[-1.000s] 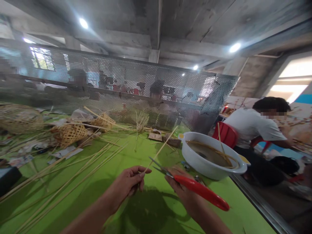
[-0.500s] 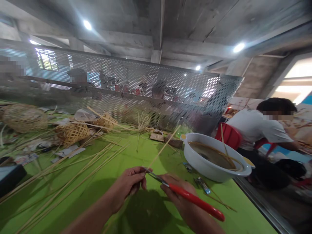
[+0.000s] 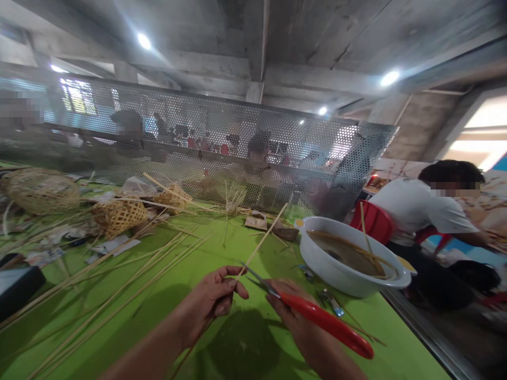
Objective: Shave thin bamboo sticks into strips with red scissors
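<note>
Between the fingers of my left hand point(image 3: 216, 295) is a thin bamboo strip point(image 3: 266, 235), its far part slanting up to the right and a darker length running down past my wrist. My right hand point(image 3: 291, 309) is wrapped round a pair of red-handled scissors point(image 3: 325, 322). Their parted blades point left and lie around the strip, close to my left fingertips. A white basin point(image 3: 340, 269) stands beyond my right hand, with brown water and some strips in it. Metal clips point(image 3: 330, 302) lie on the green table point(image 3: 245, 338) beside it.
Long bamboo strips point(image 3: 130, 285) lie across the table at left. Woven baskets point(image 3: 119, 215), paper scraps and a dark box point(image 3: 19, 290) are there too. A perforated metal screen point(image 3: 222, 148) closes off the back. A person point(image 3: 415, 206) sits at the right on a red chair.
The scissor blades have opened wider around the strip. My left fingers have spread a little, and the strip has shifted slightly down and left.
</note>
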Tool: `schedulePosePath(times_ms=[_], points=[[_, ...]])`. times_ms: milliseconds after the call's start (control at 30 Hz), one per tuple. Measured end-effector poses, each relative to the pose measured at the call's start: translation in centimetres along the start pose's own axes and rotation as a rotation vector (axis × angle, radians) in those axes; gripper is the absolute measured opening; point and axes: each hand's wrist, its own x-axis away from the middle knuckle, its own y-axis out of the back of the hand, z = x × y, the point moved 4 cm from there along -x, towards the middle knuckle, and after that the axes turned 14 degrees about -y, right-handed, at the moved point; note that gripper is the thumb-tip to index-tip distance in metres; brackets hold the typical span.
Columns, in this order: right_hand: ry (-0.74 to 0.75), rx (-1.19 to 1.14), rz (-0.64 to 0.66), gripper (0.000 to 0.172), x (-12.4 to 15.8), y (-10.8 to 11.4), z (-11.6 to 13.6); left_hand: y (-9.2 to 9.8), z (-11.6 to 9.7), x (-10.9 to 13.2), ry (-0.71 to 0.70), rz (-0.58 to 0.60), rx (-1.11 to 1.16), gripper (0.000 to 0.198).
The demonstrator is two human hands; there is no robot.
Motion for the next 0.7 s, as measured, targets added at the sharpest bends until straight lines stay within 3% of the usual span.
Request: schedulePosePath(times_ms=[100,267,433,600,700], points=[[0.018,0.038,-0.056,0.026,0.0,0.0,-0.1,0.1,0.0,0.0,0.003,-0.02,0.026,0.026],[0.121,0.099,0.019,0.027,0.2,-0.9,0.2,0.3,0.2,0.1,0.024,-0.072,0.057,0.027],[0.051,0.061,-0.086,0.028,-0.2,-0.2,-0.2,0.3,-0.1,0.0,0.017,-0.065,0.11,0.026],[0.107,0.067,0.004,0.027,-0.1,-1.1,0.0,0.2,-0.1,0.0,0.011,-0.069,0.117,0.023],[0.066,0.068,-0.036,0.027,-0.3,-0.7,-0.3,0.0,-0.2,0.0,0.027,-0.065,0.11,0.025]])
